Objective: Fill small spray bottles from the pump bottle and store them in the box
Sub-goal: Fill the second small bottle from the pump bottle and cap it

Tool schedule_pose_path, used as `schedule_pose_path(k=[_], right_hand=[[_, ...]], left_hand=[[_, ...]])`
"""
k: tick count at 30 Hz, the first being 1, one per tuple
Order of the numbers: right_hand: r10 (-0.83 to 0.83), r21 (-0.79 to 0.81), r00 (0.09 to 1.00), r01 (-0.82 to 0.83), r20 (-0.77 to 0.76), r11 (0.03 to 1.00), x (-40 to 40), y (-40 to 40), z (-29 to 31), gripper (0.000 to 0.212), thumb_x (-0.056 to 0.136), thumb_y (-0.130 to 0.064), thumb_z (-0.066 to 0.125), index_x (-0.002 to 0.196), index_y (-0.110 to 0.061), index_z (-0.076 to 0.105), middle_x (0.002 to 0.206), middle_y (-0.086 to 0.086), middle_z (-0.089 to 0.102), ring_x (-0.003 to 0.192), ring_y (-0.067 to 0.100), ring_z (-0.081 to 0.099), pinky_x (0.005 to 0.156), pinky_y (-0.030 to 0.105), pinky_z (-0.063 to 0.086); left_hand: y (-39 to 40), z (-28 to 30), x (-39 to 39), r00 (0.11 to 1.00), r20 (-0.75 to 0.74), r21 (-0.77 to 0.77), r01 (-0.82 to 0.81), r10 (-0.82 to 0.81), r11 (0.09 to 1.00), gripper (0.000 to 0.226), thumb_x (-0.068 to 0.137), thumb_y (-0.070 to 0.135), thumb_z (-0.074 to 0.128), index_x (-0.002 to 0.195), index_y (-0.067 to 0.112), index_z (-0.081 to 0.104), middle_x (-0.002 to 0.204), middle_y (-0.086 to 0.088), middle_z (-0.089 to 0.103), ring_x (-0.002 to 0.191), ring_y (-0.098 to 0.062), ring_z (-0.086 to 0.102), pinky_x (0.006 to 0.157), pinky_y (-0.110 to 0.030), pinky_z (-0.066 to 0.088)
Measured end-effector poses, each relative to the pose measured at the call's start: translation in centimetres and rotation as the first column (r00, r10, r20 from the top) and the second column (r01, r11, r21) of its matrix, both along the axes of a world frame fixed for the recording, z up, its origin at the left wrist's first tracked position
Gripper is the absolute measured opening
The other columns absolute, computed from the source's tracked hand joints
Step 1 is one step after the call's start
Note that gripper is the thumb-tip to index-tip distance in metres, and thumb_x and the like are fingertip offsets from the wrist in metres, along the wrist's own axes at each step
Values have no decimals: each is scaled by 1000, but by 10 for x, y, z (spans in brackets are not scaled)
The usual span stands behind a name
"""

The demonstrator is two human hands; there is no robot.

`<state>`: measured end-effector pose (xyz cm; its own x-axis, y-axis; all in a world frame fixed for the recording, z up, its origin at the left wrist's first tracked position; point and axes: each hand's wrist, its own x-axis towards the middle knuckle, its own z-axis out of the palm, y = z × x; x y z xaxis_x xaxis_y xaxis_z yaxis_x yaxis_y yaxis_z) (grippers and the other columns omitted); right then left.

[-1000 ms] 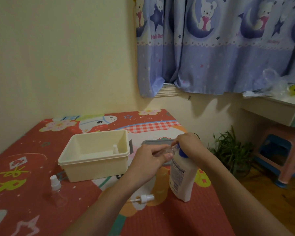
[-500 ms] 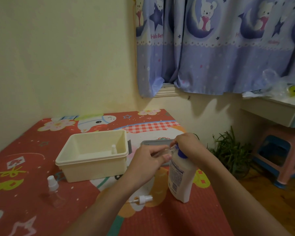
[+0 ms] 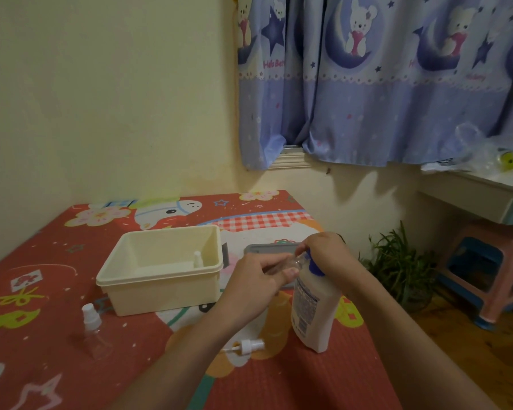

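Clear small bottle (image 3: 290, 265) against smooth white pump bottle (image 3: 314, 309).

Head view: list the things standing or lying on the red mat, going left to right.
Capped spray bottle → cream box → loose spray cap → pump bottle.

You are facing a table (image 3: 42, 261) that is sitting in the room's corner. A box (image 3: 160, 287) is standing near its middle, with one small spray bottle (image 3: 198, 259) standing upright inside, at the right wall. Another spray bottle (image 3: 94, 335) is standing in front of the box, to its left. Right of the box, the pump bottle (image 3: 311, 315) is standing near the table's right edge; a loose spray cap (image 3: 249, 346) is lying just left of its base. A tray (image 3: 267, 249) is lying behind the pump bottle.
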<state>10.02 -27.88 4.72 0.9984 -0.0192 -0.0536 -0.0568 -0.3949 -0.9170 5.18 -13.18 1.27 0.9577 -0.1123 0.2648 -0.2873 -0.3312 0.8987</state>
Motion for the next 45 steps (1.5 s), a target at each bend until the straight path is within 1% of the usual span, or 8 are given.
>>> schedule_pose_path(k=[6, 10, 15, 19, 24, 33, 39, 45], right_hand=[[36, -124, 999, -40, -34, 992, 10, -5, 5, 40, 93, -15, 37, 118, 7, 61, 124, 27, 59, 114, 42, 56, 70, 33, 42], [26, -88, 1000, -26, 1, 996, 8, -5, 2, 31, 93, -12, 41, 103, 4, 66, 120, 24, 62, 84, 26, 60, 56, 21, 41], [-9, -40, 1000, 9, 7, 999, 6, -3, -5, 27, 91, -8, 46, 98, 2, 70, 118, 25, 63, 113, 40, 58, 59, 21, 40], [10, -65, 1000, -10, -11, 998, 8, -4, 0, 31, 92, -13, 42, 103, 3, 66, 119, 24, 62, 89, 30, 58, 57, 22, 41], [12, -105, 1000, -12, -6, 994, 12, -7, 2, 38, 95, -13, 38, 117, 6, 62, 122, 26, 60, 114, 40, 57, 70, 30, 43], [-8, -30, 1000, 8, 5, 1000, 5, -2, -4, 24, 92, -9, 44, 91, -3, 67, 118, 24, 63, 111, 38, 59, 59, 21, 40], [2, -46, 1000, -2, 7, 999, 13, -7, 0, 35, 94, -13, 41, 113, 5, 65, 119, 24, 63, 88, 28, 58, 56, 22, 42], [-21, -23, 1000, 22, 22, 999, 13, -4, -9, 20, 92, -9, 46, 80, -11, 62, 111, 23, 66, 94, 31, 63, 59, 20, 44]], left_hand=[[-1, 3, 0, 1000, -1, -41, -4, 4, 999, 32, 87, 21, 68, 119, 18, 68, 91, 9, 68, 80, -2, 61, 72, -23, 50], [-1, 4, 0, 1000, -11, -29, 4, -5, 1000, 34, 87, 21, 67, 121, 19, 67, 100, 5, 71, 84, -2, 62, 68, -19, 51], [0, 4, -2, 1000, -7, 33, -11, 11, 999, 34, 87, 22, 68, 122, 20, 67, 101, 5, 73, 75, 3, 62, 67, -17, 51], [-1, 8, -3, 1000, 3, 17, -18, 17, 1000, 35, 87, 21, 68, 123, 19, 66, 109, 5, 71, 96, -3, 65, 79, -21, 54], [-1, 12, -1, 1000, 14, 28, -17, 17, 999, 35, 87, 22, 68, 122, 20, 67, 113, 6, 71, 99, 0, 64, 81, -18, 52], [-1, 8, -3, 1000, -4, 54, -25, 25, 998, 36, 87, 22, 68, 123, 20, 66, 108, 7, 71, 96, -4, 65, 86, -30, 56], [0, 12, -1, 999, 32, 35, -26, 25, 999, 31, 87, 21, 68, 117, 22, 70, 107, 9, 72, 97, 0, 64, 79, -19, 50], [0, 5, 2, 1000, 2, 49, -28, 28, 998, 35, 86, 23, 69, 121, 21, 67, 109, 6, 72, 95, -4, 64, 85, -30, 55]])
